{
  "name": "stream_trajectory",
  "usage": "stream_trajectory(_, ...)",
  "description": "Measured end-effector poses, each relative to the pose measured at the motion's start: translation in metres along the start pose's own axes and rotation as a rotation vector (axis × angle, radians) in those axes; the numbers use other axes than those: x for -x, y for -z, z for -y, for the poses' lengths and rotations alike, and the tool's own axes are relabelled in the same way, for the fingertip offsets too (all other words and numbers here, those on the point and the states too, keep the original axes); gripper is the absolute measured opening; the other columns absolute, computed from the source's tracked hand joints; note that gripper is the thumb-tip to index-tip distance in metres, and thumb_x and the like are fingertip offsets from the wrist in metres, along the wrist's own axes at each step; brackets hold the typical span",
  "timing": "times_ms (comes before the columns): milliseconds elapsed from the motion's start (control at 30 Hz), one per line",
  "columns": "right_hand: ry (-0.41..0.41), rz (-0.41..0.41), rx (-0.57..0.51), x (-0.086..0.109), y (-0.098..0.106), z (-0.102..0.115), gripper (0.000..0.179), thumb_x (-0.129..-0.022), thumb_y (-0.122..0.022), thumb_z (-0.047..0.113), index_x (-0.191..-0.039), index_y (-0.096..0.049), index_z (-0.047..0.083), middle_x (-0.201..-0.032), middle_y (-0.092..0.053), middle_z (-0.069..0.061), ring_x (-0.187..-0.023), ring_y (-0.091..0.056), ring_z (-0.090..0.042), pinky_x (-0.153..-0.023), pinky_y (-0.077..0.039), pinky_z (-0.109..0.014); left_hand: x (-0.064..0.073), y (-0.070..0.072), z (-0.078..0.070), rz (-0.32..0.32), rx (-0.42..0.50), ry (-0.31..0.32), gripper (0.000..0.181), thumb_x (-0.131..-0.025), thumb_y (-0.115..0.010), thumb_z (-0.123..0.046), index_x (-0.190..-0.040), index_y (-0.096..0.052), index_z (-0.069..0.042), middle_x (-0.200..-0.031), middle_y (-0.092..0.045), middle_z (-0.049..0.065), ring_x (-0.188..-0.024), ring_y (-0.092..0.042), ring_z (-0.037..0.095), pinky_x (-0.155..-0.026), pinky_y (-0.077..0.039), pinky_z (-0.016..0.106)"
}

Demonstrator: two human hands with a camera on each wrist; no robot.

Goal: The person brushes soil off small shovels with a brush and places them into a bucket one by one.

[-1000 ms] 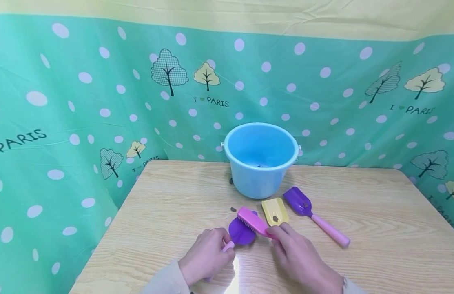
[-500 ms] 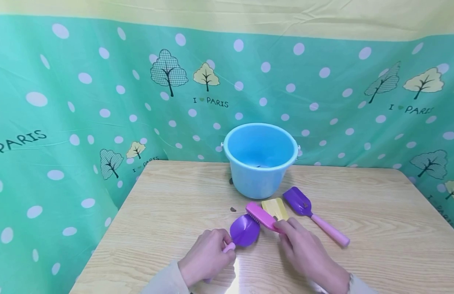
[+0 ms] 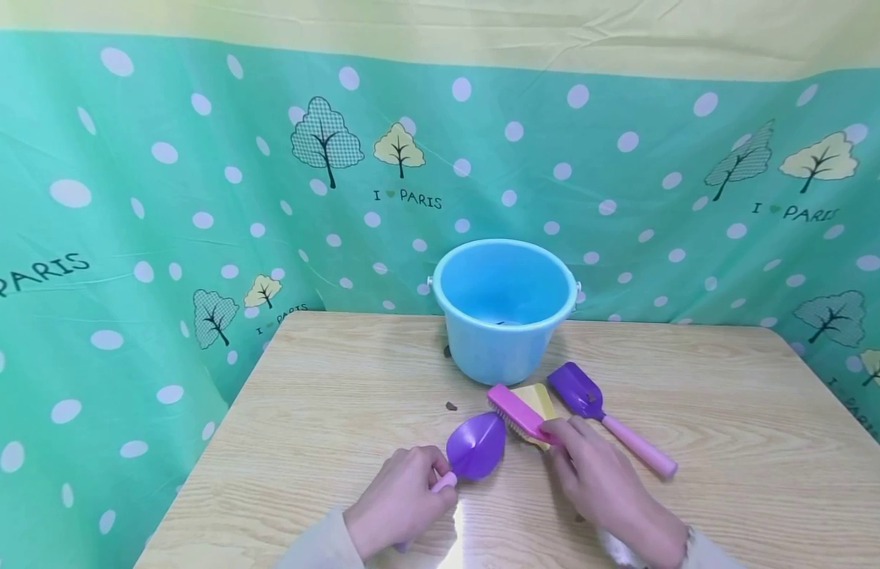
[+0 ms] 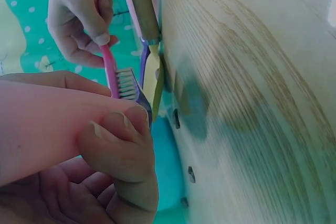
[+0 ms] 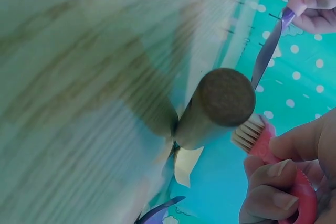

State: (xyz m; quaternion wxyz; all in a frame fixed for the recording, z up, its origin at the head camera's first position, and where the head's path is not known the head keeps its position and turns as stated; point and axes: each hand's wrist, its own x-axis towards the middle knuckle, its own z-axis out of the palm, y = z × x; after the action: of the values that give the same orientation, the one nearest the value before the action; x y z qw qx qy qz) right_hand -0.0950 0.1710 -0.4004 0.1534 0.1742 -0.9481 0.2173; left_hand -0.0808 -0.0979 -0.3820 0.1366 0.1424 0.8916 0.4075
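My left hand [image 3: 404, 498] grips the pink handle of a small purple shovel [image 3: 473, 449], its rounded blade held close over the table. In my right hand [image 3: 603, 482] is a pink brush [image 3: 514, 409], pinched by its handle. Pale bristles [image 5: 247, 134] show in the right wrist view, just below the shovel's blade. In the head view the brush overlaps a yellow scoop [image 3: 542, 399] on the table, whose wooden handle [image 5: 228, 98] appears in the right wrist view. A dark fragment [image 3: 451, 406] lies beyond the purple shovel.
A light blue bucket [image 3: 504, 352] stands at the back, with dark bits visible inside. Another dark fragment [image 3: 447, 351] lies at its left side. To the right lies a second purple scoop [image 3: 578, 389] with a small brown bit in it. A patterned curtain [image 3: 383, 261] hangs behind.
The brush has travelled rightward, off the purple shovel's blade and over the yellow scoop. The shovel's blade has tilted and shifted slightly right, while my left hand stays nearly in place.
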Motion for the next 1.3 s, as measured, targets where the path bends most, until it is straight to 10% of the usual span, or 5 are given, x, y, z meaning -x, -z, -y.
stream_trajectory(1300, 0.014, -0.083, -0.1, 0.003, 0.016, -0.011, 0.032, -0.078, -0.064, -0.006, -0.104, -0.066, 0.012, -0.078, -0.051, 0.011, -0.063, -0.042, -0.002, -0.05, -0.037, -0.017, -0.007, 0.007, 0.006, 0.083, 0.34, 0.052, 0.026, -0.077, -0.073, -0.017, -0.095, -0.062, -0.002, -0.072, -0.061, 0.003, -0.058, -0.057, 0.016, -0.049, -0.05, 0.027)
